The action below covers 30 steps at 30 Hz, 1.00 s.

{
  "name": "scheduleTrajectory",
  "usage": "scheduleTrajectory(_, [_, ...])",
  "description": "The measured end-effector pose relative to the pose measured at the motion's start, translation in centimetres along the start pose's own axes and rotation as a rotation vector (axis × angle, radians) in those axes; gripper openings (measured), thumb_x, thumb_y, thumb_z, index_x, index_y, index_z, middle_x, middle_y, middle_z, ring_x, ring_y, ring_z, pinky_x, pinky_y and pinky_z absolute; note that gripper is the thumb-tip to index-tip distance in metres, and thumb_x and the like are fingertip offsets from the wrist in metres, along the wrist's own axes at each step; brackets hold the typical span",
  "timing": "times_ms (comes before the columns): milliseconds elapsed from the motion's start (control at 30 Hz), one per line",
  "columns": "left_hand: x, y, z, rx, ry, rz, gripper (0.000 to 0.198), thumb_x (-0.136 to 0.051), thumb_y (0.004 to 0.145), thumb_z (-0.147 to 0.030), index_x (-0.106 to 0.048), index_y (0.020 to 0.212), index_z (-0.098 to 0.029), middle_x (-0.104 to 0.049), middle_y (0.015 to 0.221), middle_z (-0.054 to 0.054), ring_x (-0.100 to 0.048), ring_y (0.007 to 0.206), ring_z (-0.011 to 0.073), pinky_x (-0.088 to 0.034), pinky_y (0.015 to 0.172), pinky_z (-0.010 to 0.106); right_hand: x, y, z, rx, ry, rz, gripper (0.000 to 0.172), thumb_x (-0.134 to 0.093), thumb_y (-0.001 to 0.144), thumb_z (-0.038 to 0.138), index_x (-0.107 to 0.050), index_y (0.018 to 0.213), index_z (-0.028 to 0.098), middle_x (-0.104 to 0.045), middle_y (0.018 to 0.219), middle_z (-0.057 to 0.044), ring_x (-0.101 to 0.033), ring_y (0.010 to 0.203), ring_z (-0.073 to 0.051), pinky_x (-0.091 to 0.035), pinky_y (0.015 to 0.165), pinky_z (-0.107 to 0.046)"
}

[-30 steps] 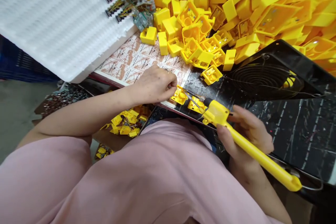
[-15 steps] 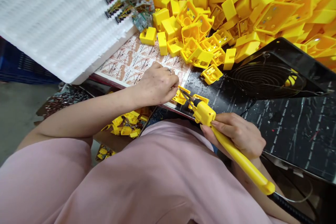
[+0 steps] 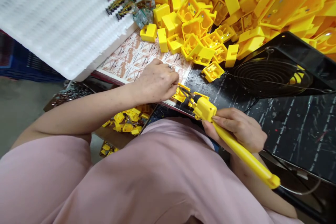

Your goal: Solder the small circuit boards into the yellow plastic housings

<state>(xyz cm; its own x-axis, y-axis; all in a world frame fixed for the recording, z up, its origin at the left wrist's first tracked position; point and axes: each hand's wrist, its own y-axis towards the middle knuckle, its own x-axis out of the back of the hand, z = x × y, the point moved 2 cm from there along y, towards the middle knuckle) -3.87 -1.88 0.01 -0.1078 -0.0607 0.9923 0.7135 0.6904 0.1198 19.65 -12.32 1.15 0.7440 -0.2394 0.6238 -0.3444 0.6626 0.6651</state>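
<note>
My left hand (image 3: 157, 82) rests at the bench's near edge, its fingers pinched on a small yellow plastic part (image 3: 180, 94). My right hand (image 3: 237, 127) is wrapped around a yellow soldering iron (image 3: 231, 141), whose metal tip (image 3: 185, 92) touches that part. A second small yellow part (image 3: 198, 96) lies just right of the tip. The iron's cable runs off to the lower right.
A big heap of yellow plastic housings (image 3: 236, 3) fills the back of the bench. A white foam tray (image 3: 60, 17) at left carries small circuit boards with wires (image 3: 133, 5). A black fan (image 3: 270, 73) stands at right. Yellow parts (image 3: 126, 122) lie in a box below the bench.
My right hand has brought the soldering iron leftward, from just right of the part until its tip meets the part in my left hand. The left hand has stayed put.
</note>
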Motion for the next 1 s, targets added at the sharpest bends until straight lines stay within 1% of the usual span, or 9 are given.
scheduleTrajectory(100, [-0.2,-0.1,0.0,0.000,-0.024,-0.026,0.032,-0.044,0.088,-0.029,-0.072,0.077,-0.019,-0.067,0.064,0.004,-0.063,0.065,0.0209,-0.043,0.073,0.039,0.2,0.2,0.0,0.011,-0.005,0.009,0.029,-0.086,0.081,0.012,-0.061,0.092,0.022,-0.073,0.074,0.003,-0.069,0.059,-0.011,-0.052,0.048,-0.019])
scheduleTrajectory(267, [-0.5,-0.1,0.1,0.009,-0.043,-0.040,0.031,-0.044,0.086,-0.029,-0.071,0.075,-0.020,-0.066,0.062,0.003,-0.062,0.063,0.0211,-0.044,0.074,0.040,1.6,-0.6,0.6,-0.235,0.022,-0.047,0.027,-0.082,0.082,0.007,-0.066,0.093,0.024,-0.073,0.082,0.001,-0.071,0.067,-0.015,-0.059,0.057,-0.027])
scheduleTrajectory(333, [-0.7,-0.1,0.0,0.016,-0.043,-0.043,0.031,-0.044,0.086,-0.029,-0.071,0.075,-0.020,-0.066,0.062,0.003,-0.062,0.063,0.0211,-0.044,0.074,0.040,1.6,-1.1,0.7,-0.266,0.011,-0.056,0.026,-0.081,0.083,0.008,-0.068,0.095,0.027,-0.073,0.082,0.001,-0.070,0.067,-0.017,-0.059,0.056,-0.030])
scheduleTrajectory(400, [-0.7,-0.1,0.0,0.020,-0.038,-0.044,0.031,-0.045,0.086,-0.029,-0.072,0.075,-0.020,-0.066,0.062,0.003,-0.062,0.064,0.0212,-0.044,0.075,0.040,1.3,-1.5,0.7,-0.273,0.044,-0.074,0.030,-0.081,0.085,0.010,-0.069,0.104,0.030,-0.073,0.082,0.001,-0.070,0.067,-0.018,-0.058,0.054,-0.032])
scheduleTrajectory(500, [-0.4,-0.3,0.0,0.018,-0.028,-0.036,0.032,-0.045,0.090,-0.030,-0.074,0.079,-0.019,-0.068,0.066,0.004,-0.065,0.070,0.0224,-0.046,0.079,0.041,1.1,-2.2,0.4,-0.335,0.055,-0.096,0.050,-0.081,0.086,0.013,-0.068,0.129,0.035,-0.077,0.093,0.001,-0.074,0.074,-0.020,-0.063,0.061,-0.035])
scheduleTrajectory(633, [0.4,-0.9,0.8,-0.001,-0.127,0.019,0.038,-0.045,0.100,-0.035,-0.078,0.088,-0.023,-0.079,0.089,0.004,-0.069,0.097,0.0254,-0.047,0.096,0.045,1.4,-3.0,-0.1,-0.355,-0.018,-0.134,0.067,-0.082,0.088,0.021,-0.058,0.148,0.041,-0.080,0.107,0.000,-0.077,0.077,-0.021,-0.065,0.065,-0.037])
scheduleTrajectory(800, [0.5,-1.4,2.0,0.100,-0.376,0.039,0.025,-0.057,0.096,-0.037,-0.079,0.097,-0.024,-0.079,0.091,0.001,-0.067,0.096,0.0212,-0.040,0.116,0.049,1.7,-2.6,-0.2,-0.268,0.053,-0.100,0.040,-0.082,0.088,0.020,-0.070,0.125,0.030,-0.078,0.089,0.000,-0.073,0.065,-0.019,-0.060,0.052,-0.031])
scheduleTrajectory(900, [0.4,-1.3,2.0,0.105,-0.425,0.105,0.021,-0.060,0.092,-0.036,-0.078,0.089,-0.024,-0.078,0.087,-0.001,-0.065,0.095,0.0206,-0.032,0.122,0.053,1.7,-1.9,0.3,-0.208,0.084,0.036,0.023,-0.082,0.087,0.019,-0.068,0.103,0.027,-0.075,0.080,0.000,-0.072,0.061,-0.018,-0.059,0.048,-0.028])
scheduleTrajectory(1000, [0.6,-1.0,1.4,0.090,-0.390,0.173,0.019,-0.061,0.087,-0.032,-0.076,0.081,-0.024,-0.077,0.084,0.000,-0.063,0.091,0.0201,-0.031,0.120,0.054,2.0,-1.2,0.6,-0.196,0.054,0.098,0.021,-0.081,0.090,0.022,-0.066,0.104,0.026,-0.077,0.083,-0.002,-0.074,0.065,-0.019,-0.062,0.052,-0.028])
